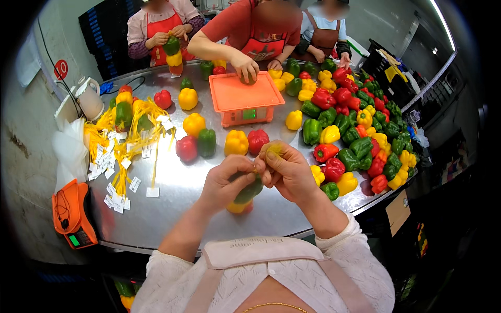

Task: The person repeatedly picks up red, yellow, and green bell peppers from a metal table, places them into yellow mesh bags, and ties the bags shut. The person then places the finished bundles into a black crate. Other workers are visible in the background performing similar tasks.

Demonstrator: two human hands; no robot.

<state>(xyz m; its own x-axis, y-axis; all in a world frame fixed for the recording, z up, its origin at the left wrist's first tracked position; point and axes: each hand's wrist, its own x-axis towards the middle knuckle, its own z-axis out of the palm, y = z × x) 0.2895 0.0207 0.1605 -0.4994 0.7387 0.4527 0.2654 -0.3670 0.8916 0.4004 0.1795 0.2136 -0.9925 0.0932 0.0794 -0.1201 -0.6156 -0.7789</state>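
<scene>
Both my hands meet above the near part of the steel table. A mesh bag holding a green bell pepper (249,190), with a yellow and a red one beneath it, hangs below my fingers. My left hand (231,182) pinches the net's top above the green pepper. In my right hand (283,168) the bunched end of the yellow net (275,149) is gripped between thumb and fingers. Just beyond stand a yellow bell pepper (236,143) and a red bell pepper (258,141). Farther left are another red pepper (187,149) and a green pepper (206,143).
An orange scale (246,94) stands mid-table, a co-worker's hand (245,66) on it with a pepper. Yellow nets with white tags (145,151) lie left, near a kettle (89,98) and a second orange scale (74,215). Mixed peppers (361,148) are heaped right. Several co-workers stand opposite.
</scene>
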